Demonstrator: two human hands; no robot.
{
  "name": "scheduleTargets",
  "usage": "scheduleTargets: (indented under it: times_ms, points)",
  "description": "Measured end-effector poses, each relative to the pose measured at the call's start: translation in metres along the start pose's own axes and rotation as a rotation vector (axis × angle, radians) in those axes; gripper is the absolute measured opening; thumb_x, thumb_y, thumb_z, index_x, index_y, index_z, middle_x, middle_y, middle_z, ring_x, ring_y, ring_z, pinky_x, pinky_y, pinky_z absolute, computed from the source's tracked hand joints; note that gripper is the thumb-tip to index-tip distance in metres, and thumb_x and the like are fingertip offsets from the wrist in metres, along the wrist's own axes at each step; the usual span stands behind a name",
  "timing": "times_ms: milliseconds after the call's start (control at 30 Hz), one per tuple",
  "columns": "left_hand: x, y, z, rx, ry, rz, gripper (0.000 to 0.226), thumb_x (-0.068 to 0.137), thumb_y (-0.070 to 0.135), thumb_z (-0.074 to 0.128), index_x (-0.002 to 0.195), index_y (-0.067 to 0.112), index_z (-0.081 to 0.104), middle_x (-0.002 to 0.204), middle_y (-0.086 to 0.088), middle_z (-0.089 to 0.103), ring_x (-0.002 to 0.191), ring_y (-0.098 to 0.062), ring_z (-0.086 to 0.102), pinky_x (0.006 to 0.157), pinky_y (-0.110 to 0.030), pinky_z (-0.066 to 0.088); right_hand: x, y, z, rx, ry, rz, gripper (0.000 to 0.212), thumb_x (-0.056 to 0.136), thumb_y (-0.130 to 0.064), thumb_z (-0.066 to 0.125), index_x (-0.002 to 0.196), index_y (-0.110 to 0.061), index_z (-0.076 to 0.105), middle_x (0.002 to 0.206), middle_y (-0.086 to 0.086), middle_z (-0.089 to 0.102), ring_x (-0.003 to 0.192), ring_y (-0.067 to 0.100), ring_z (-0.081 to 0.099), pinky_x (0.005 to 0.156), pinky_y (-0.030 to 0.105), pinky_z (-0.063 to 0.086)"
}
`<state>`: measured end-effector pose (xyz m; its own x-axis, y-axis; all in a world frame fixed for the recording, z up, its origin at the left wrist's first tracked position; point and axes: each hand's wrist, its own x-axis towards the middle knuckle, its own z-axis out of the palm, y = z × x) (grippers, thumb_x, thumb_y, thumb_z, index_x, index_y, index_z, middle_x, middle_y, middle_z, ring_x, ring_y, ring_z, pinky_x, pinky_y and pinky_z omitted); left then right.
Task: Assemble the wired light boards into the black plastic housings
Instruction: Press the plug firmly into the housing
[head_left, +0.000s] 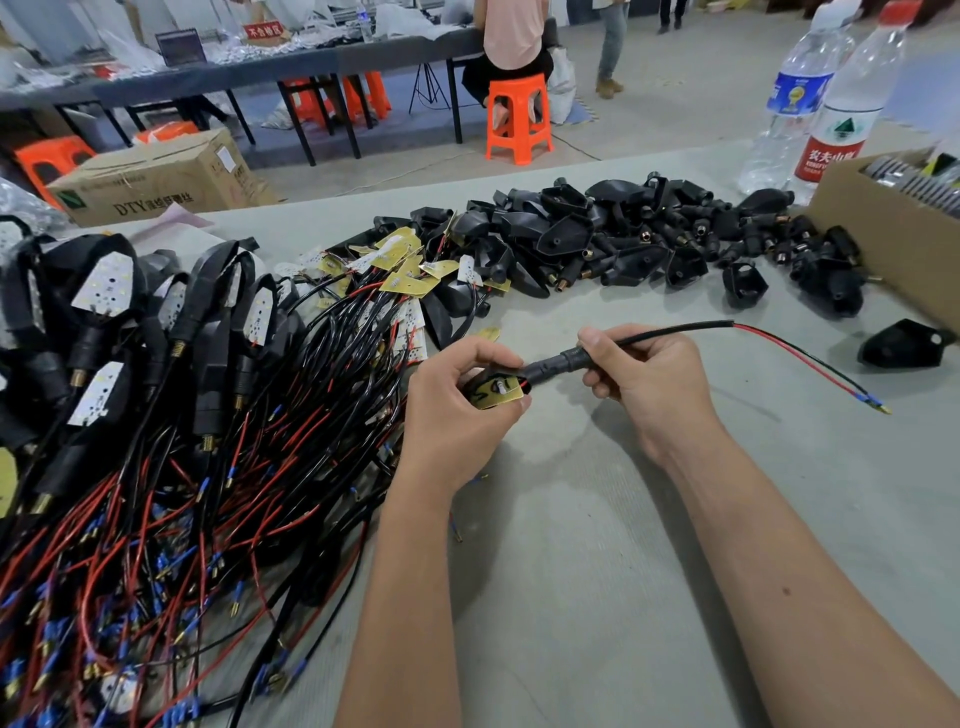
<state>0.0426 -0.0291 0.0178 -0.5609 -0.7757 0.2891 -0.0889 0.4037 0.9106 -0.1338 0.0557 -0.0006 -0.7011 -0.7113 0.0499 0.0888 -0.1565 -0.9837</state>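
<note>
My left hand (457, 410) grips a black housing with a yellow light board (496, 395) lying against it, yellow side up. My right hand (644, 379) pinches the housing's black stem and cable (566, 358); the cable runs right and splits into red and black wires (800, 358) ending in a blue-and-brass terminal. A heap of empty black housings (623, 239) lies at the back of the table. Loose yellow boards (405, 265) with wires lie to its left. Housings with boards in them (109, 312) are piled at the far left.
A tangle of red and black wires (182, 519) covers the table's left side. One single housing (904, 345) lies at the right. A cardboard box (893, 228) and two water bottles (810, 104) stand at the back right. Beyond the table a person sits on an orange stool (519, 119).
</note>
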Motion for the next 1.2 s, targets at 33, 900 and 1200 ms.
scheduleTargets:
  times_ms: [33,900,1200]
  points:
    - [0.000,-0.001,0.001,0.013,0.010,0.004,0.032,0.073,-0.006,0.082,0.091,0.019,0.074,0.091,0.000,0.075,0.086,-0.018,0.072,0.078,-0.030,0.059,0.000,0.000,0.000,-0.009,-0.011,0.004,0.013,0.090,-0.018,0.079,0.080,-0.009,0.077,0.066,0.007,0.069,0.058,0.014,0.064,0.053,0.020,0.050]
    - [0.006,-0.002,0.009,-0.210,0.066,-0.076,0.025,0.079,0.008,0.081,0.097,0.020,0.069,0.106,-0.001,0.073,0.096,-0.021,0.074,0.077,-0.037,0.062,0.004,0.008,0.004,0.218,0.088,0.065,0.009,0.093,-0.015,0.076,0.091,-0.007,0.079,0.082,0.008,0.076,0.068,0.014,0.066,0.053,0.021,0.050]
    - [0.008,-0.005,0.011,-0.135,0.176,-0.034,0.023,0.084,0.008,0.080,0.096,0.023,0.068,0.108,0.008,0.072,0.100,-0.015,0.072,0.074,-0.035,0.063,0.003,0.003,0.002,0.235,0.179,-0.001,0.005,0.088,-0.008,0.080,0.089,-0.008,0.075,0.077,0.009,0.076,0.062,0.016,0.069,0.049,0.019,0.049]
